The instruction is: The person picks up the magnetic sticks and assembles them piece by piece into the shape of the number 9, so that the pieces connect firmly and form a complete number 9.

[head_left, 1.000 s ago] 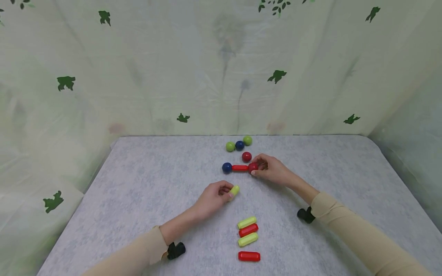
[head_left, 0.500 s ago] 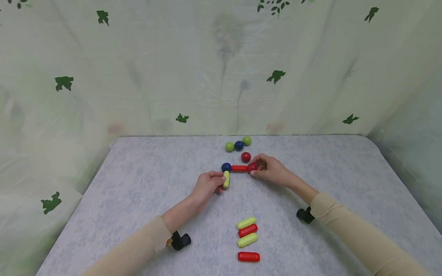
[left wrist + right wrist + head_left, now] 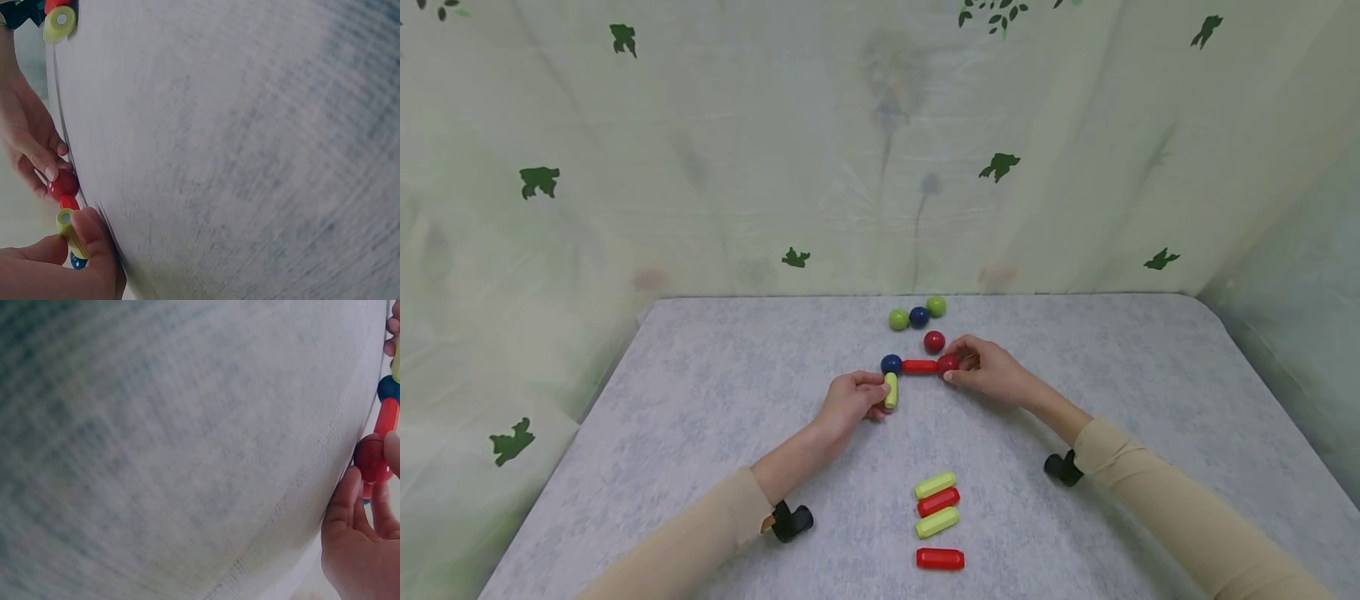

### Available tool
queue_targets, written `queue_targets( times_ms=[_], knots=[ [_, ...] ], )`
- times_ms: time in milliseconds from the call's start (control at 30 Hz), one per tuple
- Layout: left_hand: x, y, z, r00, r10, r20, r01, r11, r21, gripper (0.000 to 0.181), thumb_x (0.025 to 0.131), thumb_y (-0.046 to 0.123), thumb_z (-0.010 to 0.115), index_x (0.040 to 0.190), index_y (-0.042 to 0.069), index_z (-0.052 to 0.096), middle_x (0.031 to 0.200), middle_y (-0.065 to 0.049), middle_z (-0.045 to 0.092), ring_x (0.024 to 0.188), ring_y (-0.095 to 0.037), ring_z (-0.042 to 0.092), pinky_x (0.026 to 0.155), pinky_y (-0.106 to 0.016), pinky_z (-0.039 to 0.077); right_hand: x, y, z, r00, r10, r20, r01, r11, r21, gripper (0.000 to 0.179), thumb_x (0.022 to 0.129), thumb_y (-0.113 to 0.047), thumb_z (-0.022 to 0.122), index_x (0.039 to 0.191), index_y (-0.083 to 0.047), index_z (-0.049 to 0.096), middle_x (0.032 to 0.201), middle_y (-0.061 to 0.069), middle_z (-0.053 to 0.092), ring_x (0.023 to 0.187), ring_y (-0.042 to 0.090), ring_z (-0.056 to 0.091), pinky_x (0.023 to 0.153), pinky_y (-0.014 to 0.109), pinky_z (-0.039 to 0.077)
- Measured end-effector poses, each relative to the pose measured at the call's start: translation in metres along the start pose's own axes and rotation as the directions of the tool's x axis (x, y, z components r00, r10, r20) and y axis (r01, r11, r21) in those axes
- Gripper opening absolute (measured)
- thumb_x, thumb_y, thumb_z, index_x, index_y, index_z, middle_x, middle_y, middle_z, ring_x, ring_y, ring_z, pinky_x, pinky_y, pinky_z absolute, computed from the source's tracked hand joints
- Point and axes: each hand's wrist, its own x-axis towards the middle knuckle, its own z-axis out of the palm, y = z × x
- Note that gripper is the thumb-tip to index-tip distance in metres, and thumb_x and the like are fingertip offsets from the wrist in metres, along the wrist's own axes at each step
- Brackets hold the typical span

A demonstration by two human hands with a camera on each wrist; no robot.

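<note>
My left hand (image 3: 847, 406) pinches a yellow-green rod (image 3: 891, 392) between thumb and fingers, its far end right at the blue ball (image 3: 891, 364). From that ball a red rod (image 3: 920, 367) runs right to a red ball (image 3: 948, 363), making one joined row. My right hand (image 3: 992, 369) holds the red ball with thumb and fingertips. In the left wrist view the yellow-green rod (image 3: 65, 220) shows a pale round end face, and the blue ball (image 3: 78, 261) is partly covered by it. The right wrist view has the red ball (image 3: 373, 457) between thumb and fingers.
Behind the row lie a loose red ball (image 3: 934, 342), another blue ball (image 3: 919, 317) and two green balls (image 3: 898, 319). Nearer the front, two yellow-green rods (image 3: 937, 522) and two red rods (image 3: 940, 559) lie on the grey table (image 3: 737, 342). A patterned curtain (image 3: 715, 167) hangs behind.
My left hand has moved up and left with the yellow-green rod, turning it lengthwise and bringing it to the blue ball. In the last half second little moves; my right hand stays on the red ball.
</note>
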Motion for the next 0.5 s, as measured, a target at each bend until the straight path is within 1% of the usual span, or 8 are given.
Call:
queue_targets(
  times_ms=[200, 400, 500],
  knots=[
    [-0.0004, 0.0017, -0.0012, 1.000, 0.013, -0.005, -0.013, 0.997, 0.073, 0.026, 0.095, 0.004, 0.063, 0.118, -0.006, 0.059, 0.090, -0.013, 0.070, 0.073, -0.018, 0.064, 0.065, -0.026, 0.053, -0.0006, -0.0003, 0.0011, 1.000, 0.008, 0.003, -0.008, 1.000, 0.004, 0.035, 0.090, -0.017, 0.073, 0.120, -0.008, 0.058, 0.106, 0.006, 0.062, 0.094, 0.023, 0.057, 0.081, 0.034, 0.049],
    [-0.0002, 0.0025, -0.0024, 0.999, 0.042, -0.006, -0.040, 0.987, 0.154, 0.026, 0.093, 0.004, 0.066, 0.117, -0.005, 0.062, 0.089, -0.012, 0.069, 0.069, -0.017, 0.063, 0.064, -0.028, 0.053, -0.0013, 0.0008, 0.0009, 1.000, -0.019, 0.003, 0.019, 1.000, 0.001, 0.033, 0.091, -0.018, 0.072, 0.119, -0.008, 0.059, 0.107, 0.006, 0.062, 0.093, 0.022, 0.058, 0.079, 0.034, 0.048],
    [0.0003, 0.0020, -0.0032, 0.999, 0.047, -0.011, -0.044, 0.984, 0.175, 0.027, 0.091, 0.003, 0.067, 0.117, -0.004, 0.062, 0.089, -0.012, 0.068, 0.070, -0.018, 0.063, 0.064, -0.029, 0.054, -0.0011, 0.0016, 0.0008, 1.000, -0.027, 0.002, 0.027, 1.000, 0.000, 0.033, 0.091, -0.018, 0.072, 0.119, -0.009, 0.059, 0.107, 0.005, 0.062, 0.093, 0.022, 0.058, 0.079, 0.034, 0.048]
  ],
)
